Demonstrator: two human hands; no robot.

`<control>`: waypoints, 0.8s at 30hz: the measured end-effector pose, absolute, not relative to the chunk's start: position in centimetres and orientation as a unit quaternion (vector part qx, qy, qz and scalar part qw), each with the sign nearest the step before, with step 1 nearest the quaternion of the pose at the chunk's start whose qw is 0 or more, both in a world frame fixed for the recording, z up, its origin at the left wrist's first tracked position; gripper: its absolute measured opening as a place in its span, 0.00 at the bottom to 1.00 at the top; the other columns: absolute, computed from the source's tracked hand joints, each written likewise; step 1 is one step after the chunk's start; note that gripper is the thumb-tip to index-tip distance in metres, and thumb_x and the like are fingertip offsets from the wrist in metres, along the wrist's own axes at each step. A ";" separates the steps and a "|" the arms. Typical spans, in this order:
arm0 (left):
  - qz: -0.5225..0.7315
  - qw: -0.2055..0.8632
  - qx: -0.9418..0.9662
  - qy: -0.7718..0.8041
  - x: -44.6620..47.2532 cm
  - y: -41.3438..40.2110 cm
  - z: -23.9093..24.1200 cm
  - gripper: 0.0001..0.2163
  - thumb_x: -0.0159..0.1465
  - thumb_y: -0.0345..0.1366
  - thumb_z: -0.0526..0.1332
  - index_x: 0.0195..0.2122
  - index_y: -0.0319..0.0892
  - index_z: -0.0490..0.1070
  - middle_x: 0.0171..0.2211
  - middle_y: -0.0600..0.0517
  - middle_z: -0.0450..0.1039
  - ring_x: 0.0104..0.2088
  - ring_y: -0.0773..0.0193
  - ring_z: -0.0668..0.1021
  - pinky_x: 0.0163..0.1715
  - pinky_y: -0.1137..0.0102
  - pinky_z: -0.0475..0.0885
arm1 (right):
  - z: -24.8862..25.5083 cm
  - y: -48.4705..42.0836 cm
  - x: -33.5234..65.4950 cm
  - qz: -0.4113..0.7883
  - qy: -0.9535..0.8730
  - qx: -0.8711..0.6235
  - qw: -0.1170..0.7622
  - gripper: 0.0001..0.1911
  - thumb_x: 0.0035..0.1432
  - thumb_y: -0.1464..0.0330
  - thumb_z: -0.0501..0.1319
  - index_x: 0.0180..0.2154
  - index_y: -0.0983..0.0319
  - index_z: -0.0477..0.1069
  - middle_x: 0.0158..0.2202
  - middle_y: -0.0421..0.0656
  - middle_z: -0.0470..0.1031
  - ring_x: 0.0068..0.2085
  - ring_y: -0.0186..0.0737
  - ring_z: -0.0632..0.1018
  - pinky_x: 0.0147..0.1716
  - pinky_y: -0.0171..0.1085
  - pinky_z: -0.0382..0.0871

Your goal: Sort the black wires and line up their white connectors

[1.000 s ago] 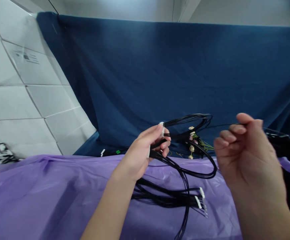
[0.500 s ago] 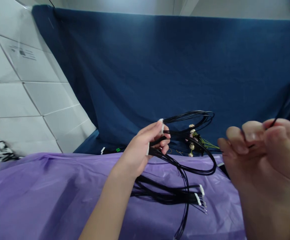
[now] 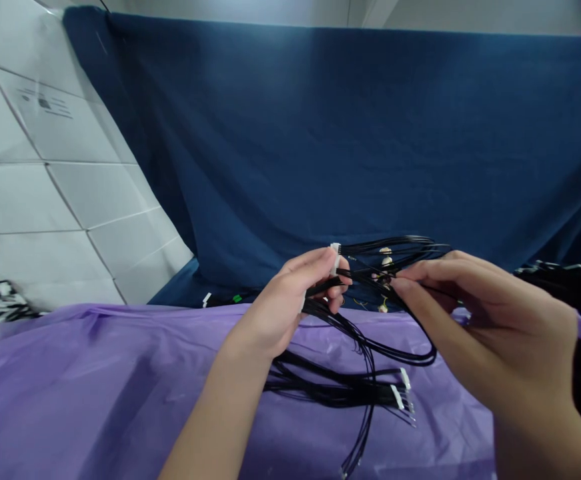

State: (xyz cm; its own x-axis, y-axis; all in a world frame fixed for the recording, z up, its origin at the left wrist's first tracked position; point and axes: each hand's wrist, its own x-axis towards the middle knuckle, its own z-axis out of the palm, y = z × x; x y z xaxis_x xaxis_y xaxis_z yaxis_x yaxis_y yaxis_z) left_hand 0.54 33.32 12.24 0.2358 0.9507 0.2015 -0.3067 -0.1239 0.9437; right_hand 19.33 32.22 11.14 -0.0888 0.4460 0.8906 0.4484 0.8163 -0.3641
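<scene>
My left hand (image 3: 290, 300) is closed on a bundle of thin black wires (image 3: 370, 347) and holds a small white connector (image 3: 335, 252) at its fingertips. The wires loop out to the right and hang down onto the purple sheet (image 3: 95, 380). My right hand (image 3: 475, 313) reaches in from the right, its fingers pinched on the wire loop close to the left hand's fingertips. More black wires with white connector ends (image 3: 403, 393) lie on the sheet below both hands.
A dark blue cloth (image 3: 345, 133) hangs behind as a backdrop. Small cream-coloured parts with green and yellow wires (image 3: 384, 283) lie at its foot. White boxes (image 3: 45, 193) stand at the left. A dark pile of cables (image 3: 560, 280) sits at the right.
My right hand, earlier raised at the right pulling a single wire, has come down and left to the wire loop beside my left hand. My left hand has barely moved.
</scene>
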 end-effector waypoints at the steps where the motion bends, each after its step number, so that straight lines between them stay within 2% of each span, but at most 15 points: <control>1: 0.535 0.585 0.527 0.306 0.5 33.3 12.3 0.13 0.63 0.45 0.62 0.32 0.38 0.71 0.26 0.53 0.66 0.24 0.71 0.69 0.26 0.75 0.64 | 11.1 32.2 19.4 -0.004 -0.738 -0.302 0.603 0.07 0.55 0.76 0.67 0.32 0.59 0.75 0.28 0.36 0.73 0.26 0.30 0.69 0.24 0.35 0.61; 20: 0.523 0.565 0.551 0.322 0.9 33.0 12.4 0.14 0.64 0.46 0.61 0.32 0.38 0.71 0.26 0.53 0.68 0.25 0.70 0.69 0.27 0.73 0.62 | 11.2 32.4 19.2 -0.027 -0.755 -0.311 0.577 0.08 0.57 0.78 0.65 0.33 0.59 0.73 0.29 0.36 0.73 0.27 0.29 0.69 0.25 0.33 0.62; 24: 0.509 0.567 0.562 0.322 0.7 33.0 12.4 0.14 0.64 0.46 0.61 0.32 0.38 0.71 0.26 0.54 0.69 0.25 0.70 0.69 0.29 0.72 0.63 | 11.1 32.6 19.1 -0.073 -0.758 -0.298 0.576 0.09 0.57 0.79 0.64 0.35 0.60 0.73 0.30 0.37 0.73 0.29 0.31 0.71 0.29 0.34 0.66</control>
